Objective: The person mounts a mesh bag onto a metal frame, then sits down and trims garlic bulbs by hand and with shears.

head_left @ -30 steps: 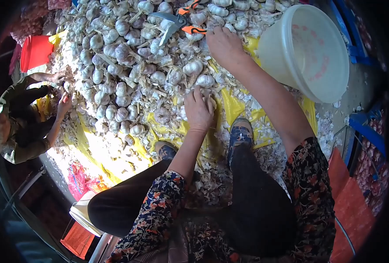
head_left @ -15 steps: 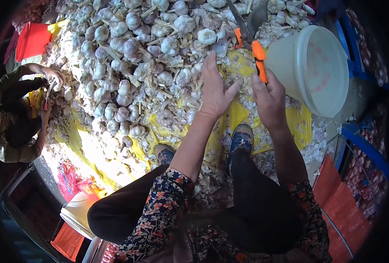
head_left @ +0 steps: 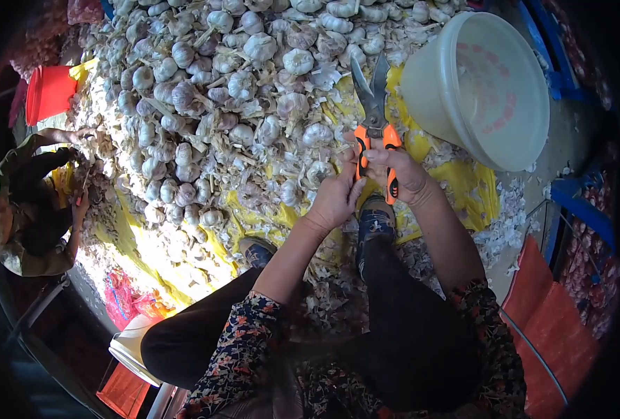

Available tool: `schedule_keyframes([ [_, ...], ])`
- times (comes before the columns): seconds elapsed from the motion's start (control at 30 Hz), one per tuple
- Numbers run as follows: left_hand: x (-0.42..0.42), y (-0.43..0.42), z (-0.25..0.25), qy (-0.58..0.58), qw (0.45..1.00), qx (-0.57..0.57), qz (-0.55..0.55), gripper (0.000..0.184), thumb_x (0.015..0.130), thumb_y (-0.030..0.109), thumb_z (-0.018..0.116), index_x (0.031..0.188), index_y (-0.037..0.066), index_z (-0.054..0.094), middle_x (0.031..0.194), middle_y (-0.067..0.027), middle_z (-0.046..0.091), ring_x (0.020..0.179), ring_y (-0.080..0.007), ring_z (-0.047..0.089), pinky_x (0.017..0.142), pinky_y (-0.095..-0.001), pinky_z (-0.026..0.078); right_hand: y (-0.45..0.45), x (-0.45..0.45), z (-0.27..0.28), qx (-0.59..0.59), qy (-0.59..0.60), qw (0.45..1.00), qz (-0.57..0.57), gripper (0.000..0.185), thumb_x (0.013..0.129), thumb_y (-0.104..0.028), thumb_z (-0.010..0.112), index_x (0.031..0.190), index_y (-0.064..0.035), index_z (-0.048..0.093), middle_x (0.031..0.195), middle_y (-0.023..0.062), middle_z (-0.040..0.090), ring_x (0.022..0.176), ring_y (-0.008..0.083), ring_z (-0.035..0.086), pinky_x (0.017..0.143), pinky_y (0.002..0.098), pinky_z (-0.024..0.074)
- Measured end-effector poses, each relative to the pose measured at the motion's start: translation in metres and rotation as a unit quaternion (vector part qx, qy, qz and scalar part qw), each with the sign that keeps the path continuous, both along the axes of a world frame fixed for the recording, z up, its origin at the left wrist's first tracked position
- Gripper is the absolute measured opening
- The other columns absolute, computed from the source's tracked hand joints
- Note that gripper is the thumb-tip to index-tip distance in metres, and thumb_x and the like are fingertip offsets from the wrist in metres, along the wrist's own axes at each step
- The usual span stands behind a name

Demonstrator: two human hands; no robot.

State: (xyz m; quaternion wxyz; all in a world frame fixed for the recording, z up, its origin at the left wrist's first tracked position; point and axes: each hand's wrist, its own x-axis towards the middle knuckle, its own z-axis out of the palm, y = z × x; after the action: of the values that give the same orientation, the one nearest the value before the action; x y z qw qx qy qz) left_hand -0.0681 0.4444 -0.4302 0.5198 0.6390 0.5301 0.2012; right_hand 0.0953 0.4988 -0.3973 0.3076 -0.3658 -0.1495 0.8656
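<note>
Orange-handled shears [head_left: 374, 120] are held up between my hands, their blades parted and pointing away from me. My right hand [head_left: 404, 176] is closed on the right handle. At the left handle, my left hand [head_left: 336, 198] has its fingers closed around the lower part. A large heap of garlic bulbs [head_left: 261, 47] lies just beyond and to the left, on yellow sheeting [head_left: 463, 192] strewn with loose skins. Whether a bulb or stem is also between my fingers cannot be made out.
A translucent white bucket [head_left: 432, 84] leans at the right. At the left a person [head_left: 34, 202] sits handling garlic near a red bucket [head_left: 48, 94]. Another pale bucket [head_left: 132, 346] is beside my left knee. Blue frames and red sacking line the right side.
The shears were lying on the heap, then rose in my right hand. My left hand was open half a second ago and now closes at the left handle.
</note>
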Motion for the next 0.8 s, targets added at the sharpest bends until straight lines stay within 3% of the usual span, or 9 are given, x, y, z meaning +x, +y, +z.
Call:
schedule_keyframes([
  [0.1,-0.028,0.045,0.035,0.123,0.966,-0.002,-0.228,0.035,0.088,0.036,0.056,0.103,0.004,0.06,0.07,-0.0221,0.061,0.069,-0.0396,0.061,0.064,-0.0491,0.048,-0.008,-0.006,-0.002,-0.026,-0.152,0.987,-0.047,0.025,0.088,-0.018,0.058,0.106,-0.0015,0.056,0.088,0.0069,0.06,0.085,0.0179,0.061,0.078,0.0333,0.0492],
  [0.13,-0.041,0.063,0.035,0.137,0.974,-0.029,-0.177,0.033,0.086,0.037,0.06,0.09,0.005,0.063,0.072,-0.0198,0.063,0.07,-0.0377,0.062,0.066,-0.0475,0.049,-0.011,-0.002,-0.007,-0.037,-0.141,0.986,-0.077,0.013,0.088,-0.018,0.059,0.089,-0.0054,0.055,0.075,0.0017,0.056,0.067,0.0129,0.058,0.061,0.0288,0.0482],
  [0.23,-0.046,0.137,0.032,0.341,0.922,0.172,0.06,0.034,0.08,0.029,0.066,0.089,-0.003,0.059,0.087,-0.023,0.061,0.08,-0.0384,0.062,0.071,-0.0458,0.05,-0.016,0.022,-0.017,0.014,-0.297,0.955,-0.011,0.013,0.089,-0.02,0.058,0.087,-0.0073,0.056,0.071,0.0008,0.057,0.059,0.0099,0.053,0.052,0.0288,0.0448],
  [0.33,-0.037,0.197,-0.037,0.4,0.883,0.246,0.009,0.044,0.077,0.034,0.068,0.098,-0.003,0.056,0.104,-0.023,0.054,0.097,-0.0374,0.055,0.085,-0.0432,0.046,-0.022,0.029,-0.023,0.072,-0.402,0.913,0.023,0.019,0.087,-0.021,0.06,0.084,-0.0027,0.053,0.075,0.008,0.058,0.066,0.0168,0.056,0.061,0.0345,0.0467],
  [0.5,-0.034,0.218,-0.036,0.433,0.873,0.223,0.025,0.041,0.082,0.035,0.058,0.097,-0.002,0.055,0.099,-0.0203,0.056,0.087,-0.0344,0.06,0.075,-0.0414,0.05,-0.027,0.026,-0.006,0.183,-0.547,0.813,0.077,0.028,0.083,-0.021,0.062,0.095,0.0013,0.049,0.082,0.0201,0.06,0.078,0.0329,0.061,0.072,0.0411,0.0478],
  [0.53,-0.042,0.214,-0.023,0.142,0.978,0.063,0.14,0.037,0.083,0.034,0.056,0.097,-0.001,0.053,0.098,-0.0187,0.056,0.084,-0.0319,0.061,0.072,-0.0401,0.051,-0.03,0.026,-0.006,0.209,-0.579,0.782,0.102,0.03,0.083,-0.02,0.063,0.099,0.001,0.048,0.083,0.0215,0.06,0.081,0.036,0.061,0.073,0.0426,0.0478],
  [0.57,-0.048,0.207,-0.009,-0.168,0.951,-0.106,0.237,0.034,0.085,0.032,0.054,0.096,0.0,0.052,0.097,-0.017,0.057,0.081,-0.0294,0.063,0.069,-0.0388,0.053,-0.032,0.025,-0.006,0.234,-0.608,0.748,0.127,0.034,0.083,-0.018,0.063,0.104,0.0006,0.046,0.085,0.0229,0.059,0.084,0.0391,0.06,0.074,0.0442,0.0479],
  [0.63,-0.053,0.181,-0.002,-0.465,0.806,-0.183,0.318,0.032,0.09,0.025,0.048,0.112,0.002,0.047,0.104,-0.0177,0.058,0.084,-0.0298,0.064,0.073,-0.0384,0.057,-0.04,0.022,-0.013,0.275,-0.61,0.735,0.11,0.039,0.08,-0.014,0.066,0.108,0.0008,0.044,0.087,0.022,0.059,0.086,0.0397,0.059,0.076,0.0463,0.0475],
  [0.8,-0.029,0.114,0.03,-0.642,0.696,-0.219,0.234,0.054,0.088,0.018,0.051,0.138,0.011,0.032,0.114,-0.0209,0.056,0.103,-0.0371,0.06,0.082,-0.0397,0.055,-0.041,0.011,-0.001,0.348,-0.609,0.709,0.076,0.041,0.078,-0.009,0.065,0.111,0.0003,0.043,0.092,0.0253,0.058,0.086,0.0444,0.058,0.074,0.0482,0.0464],
])
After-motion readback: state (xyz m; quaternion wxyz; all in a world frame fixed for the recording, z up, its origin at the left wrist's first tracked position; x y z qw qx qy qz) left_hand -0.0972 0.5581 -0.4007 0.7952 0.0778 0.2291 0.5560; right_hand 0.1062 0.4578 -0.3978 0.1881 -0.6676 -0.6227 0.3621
